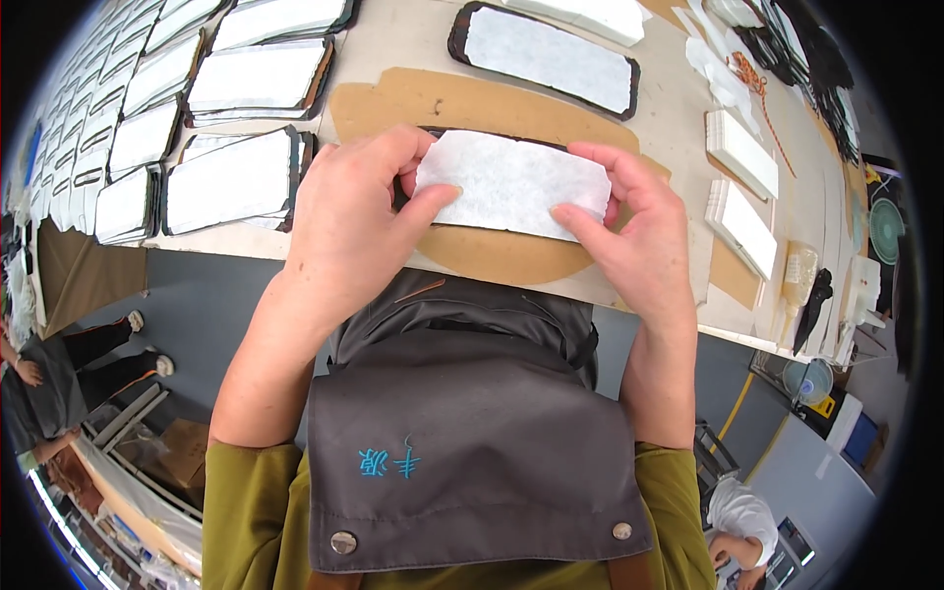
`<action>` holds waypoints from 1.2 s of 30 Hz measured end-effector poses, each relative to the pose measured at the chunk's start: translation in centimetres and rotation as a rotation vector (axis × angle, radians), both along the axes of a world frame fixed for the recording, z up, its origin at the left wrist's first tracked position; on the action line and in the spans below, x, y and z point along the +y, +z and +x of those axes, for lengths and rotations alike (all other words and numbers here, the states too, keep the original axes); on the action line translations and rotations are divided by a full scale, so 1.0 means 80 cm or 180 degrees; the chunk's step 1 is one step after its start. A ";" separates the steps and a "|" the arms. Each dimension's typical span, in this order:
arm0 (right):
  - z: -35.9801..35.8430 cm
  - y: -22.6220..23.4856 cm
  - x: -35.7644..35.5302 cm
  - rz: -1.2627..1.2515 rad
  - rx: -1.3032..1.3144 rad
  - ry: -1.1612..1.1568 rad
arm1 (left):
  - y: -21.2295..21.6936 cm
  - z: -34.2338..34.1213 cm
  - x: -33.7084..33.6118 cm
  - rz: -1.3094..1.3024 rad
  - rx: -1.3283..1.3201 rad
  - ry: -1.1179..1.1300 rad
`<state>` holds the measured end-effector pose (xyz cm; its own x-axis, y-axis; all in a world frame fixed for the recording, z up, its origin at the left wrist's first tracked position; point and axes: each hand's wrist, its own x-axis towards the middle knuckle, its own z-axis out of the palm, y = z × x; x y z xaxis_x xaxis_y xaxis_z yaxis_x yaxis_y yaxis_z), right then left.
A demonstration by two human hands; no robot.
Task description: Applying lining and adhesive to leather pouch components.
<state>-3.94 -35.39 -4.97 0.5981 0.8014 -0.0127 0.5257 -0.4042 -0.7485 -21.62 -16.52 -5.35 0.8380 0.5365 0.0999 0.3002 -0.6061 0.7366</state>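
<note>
Between my two hands is a white rectangular sheet (516,182) with slightly ragged ends, over a dark-edged piece that shows along its top and bottom. My left hand (359,197) pinches the sheet's left end, thumb on top and fingers behind. On the other end, my right hand (634,211) grips in the same way. Beneath them lies a tan, curved-edged board (472,258) on the table. Just beyond my hands rests a dark-edged panel with a white face (546,59).
Stacks of white-faced, dark-edged panels (231,182) cover the table's left side. Two piles of white strips (739,231) lie on the right, near a glue bottle (798,275). Dark straps (787,49) and orange cord (752,79) sit at the far right. Other people are at the lower corners.
</note>
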 end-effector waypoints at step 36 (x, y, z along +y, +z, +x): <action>-0.026 -0.005 0.048 0.0476 -0.0946 0.1078 | 0.001 -0.038 0.013 0.0731 -0.0249 0.0206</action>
